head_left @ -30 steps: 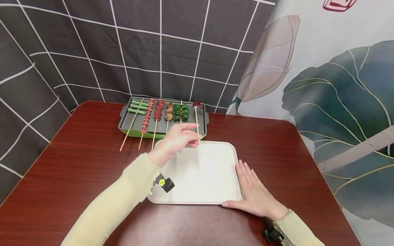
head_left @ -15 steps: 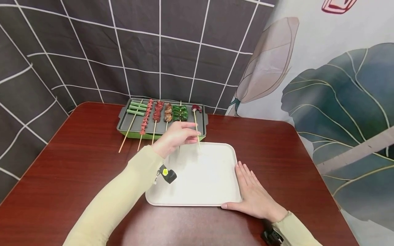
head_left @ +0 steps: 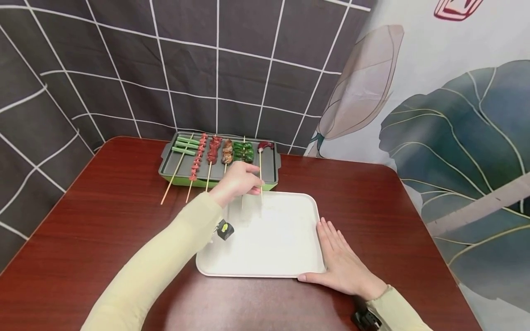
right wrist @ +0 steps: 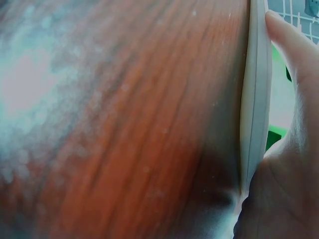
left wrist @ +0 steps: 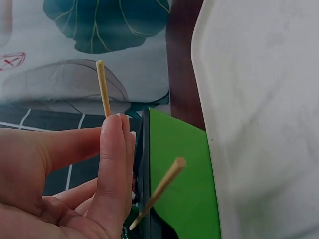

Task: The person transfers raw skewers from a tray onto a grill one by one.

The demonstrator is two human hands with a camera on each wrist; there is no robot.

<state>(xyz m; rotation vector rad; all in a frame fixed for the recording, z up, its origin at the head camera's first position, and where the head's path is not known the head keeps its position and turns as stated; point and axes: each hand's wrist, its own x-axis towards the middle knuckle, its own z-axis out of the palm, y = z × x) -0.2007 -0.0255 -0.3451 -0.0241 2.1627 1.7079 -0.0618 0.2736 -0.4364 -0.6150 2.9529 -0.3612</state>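
Note:
My left hand (head_left: 239, 181) pinches the thin stick of a skewer with a dark red piece (head_left: 265, 145) at its tip. That tip lies over the right end of the grey grill pan (head_left: 271, 168), and the stick's lower end overhangs the tray. In the left wrist view the stick (left wrist: 103, 87) rises from between thumb and fingers. My right hand (head_left: 345, 264) rests with straight fingers along the right edge and near corner of the white tray (head_left: 269, 239). Right beside the left hand lies a green pepper skewer (head_left: 243, 151).
Left of the pepper skewer in the pan lie a brown meat skewer (head_left: 227, 151), two red meat skewers and a green bean-like skewer (head_left: 184, 146). Their sticks jut over the pan's front edge. A dark grid cloth (head_left: 186, 59) hangs behind the table (head_left: 103, 197).
My left hand has moved slightly left and lowered the skewer, its dark red tip now down at the pan and its stick more upright in the view. The right hand has stayed on the tray.

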